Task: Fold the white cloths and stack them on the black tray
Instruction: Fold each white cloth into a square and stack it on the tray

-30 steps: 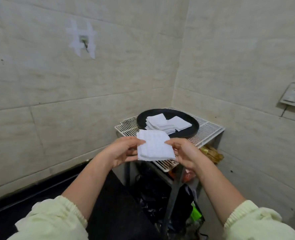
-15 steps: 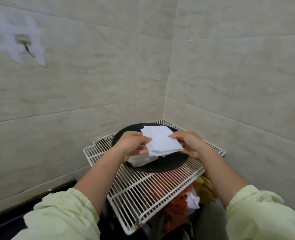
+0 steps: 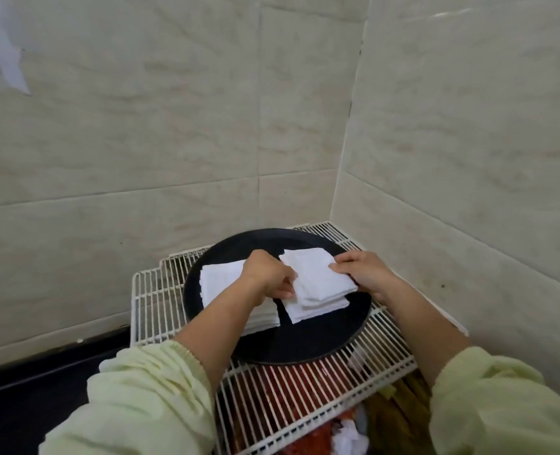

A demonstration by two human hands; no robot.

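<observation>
head view: left hand (image 3: 267, 279) pinches the 9 o'clock edge of a folded white cloth (image 3: 318, 277), right hand (image 3: 364, 274) grips its 3 o'clock edge, holding it squarely over a small stack (image 3: 318, 310) on the black tray (image 3: 305, 353), contact unclear. a taller stack (image 3: 223, 284) lies at 9 o'clock, nearer the left hand. lowering and release look next.

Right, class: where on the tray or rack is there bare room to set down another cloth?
Bare tray lies in front of both stacks, nearest the person. The rack is open left of it. The middle is crowded: left stack, right stack, left hand and right hand holding a cloth.
</observation>
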